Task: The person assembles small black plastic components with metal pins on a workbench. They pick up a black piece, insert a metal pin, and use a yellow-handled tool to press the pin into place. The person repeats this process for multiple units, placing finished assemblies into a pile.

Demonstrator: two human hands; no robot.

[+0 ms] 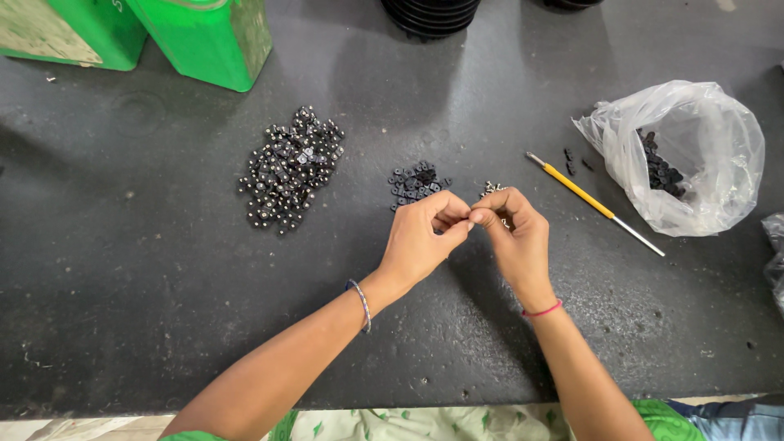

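Small black parts, that's what we're working with here, and a little heap of them (417, 183) is lying on the dark worktop (147, 278) just past our knuckles. We're holding our left hand (420, 237) and right hand (513, 237) together over the middle of the bench, fingertips meeting. The thumb and forefinger of each hand are pinching together at the same spot, clamping on something too tiny for us to make out. A few small silvery bits (492, 189) are sitting right behind our right hand, next to that black heap.

Further left, we're seeing a much bigger pile of black pieces with shiny centres (290, 170), well apart from our hands. Off to the right, a thin tool with a yellow handle (590, 201) is lying at a slant, its far end near a clear plastic bag (694, 155) that's got more black parts inside. A couple of loose ones (570, 160) are sitting just beside the bag's mouth. Two green containers (204, 37) are standing at the far left edge, and a stack of black round things (430, 15) is poking in at the top.
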